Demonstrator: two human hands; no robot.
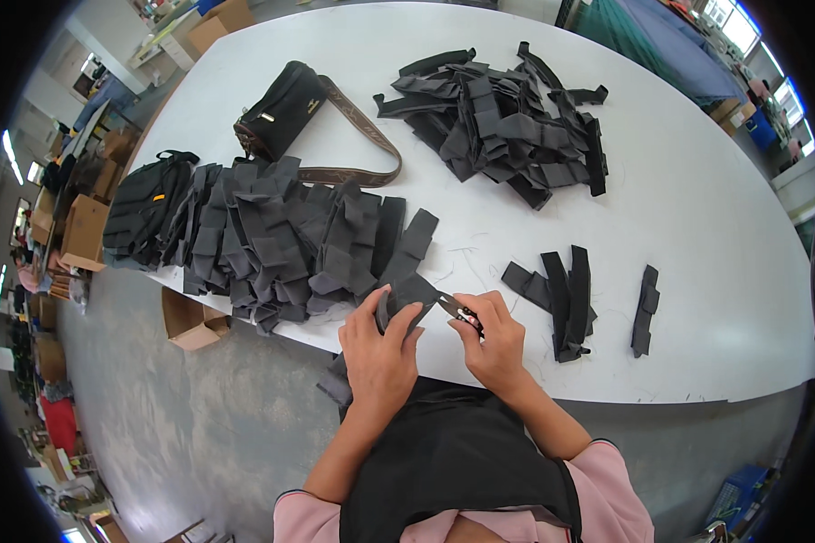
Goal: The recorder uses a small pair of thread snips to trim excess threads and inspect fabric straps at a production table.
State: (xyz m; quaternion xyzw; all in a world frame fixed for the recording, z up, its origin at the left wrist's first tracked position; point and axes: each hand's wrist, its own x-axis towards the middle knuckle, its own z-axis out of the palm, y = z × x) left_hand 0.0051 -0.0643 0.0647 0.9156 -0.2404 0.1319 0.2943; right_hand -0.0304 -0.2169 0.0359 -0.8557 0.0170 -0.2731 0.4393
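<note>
Near the table's front edge, my left hand (pixel 378 351) is closed on a dark grey fabric strip (pixel 414 291), part of a chain that seems to run back to the left heap. My right hand (pixel 496 339) grips small thread snips (pixel 460 312), their blades touching or very near the strip's right edge. To the left lies a large heap of grey fabric strips (pixel 272 231). On the right are a few loose strips (pixel 566 303) laid across each other and one single strip (pixel 645 312). Another tangled pile of strips (pixel 503 122) sits farther back.
The white table (pixel 697 208) curves around me, with thread scraps on it. A black shoulder bag (pixel 285 109) with a patterned strap and a dark backpack (pixel 149 213) lie at the left. A cardboard box (pixel 192 324) stands on the floor beside the table's left edge.
</note>
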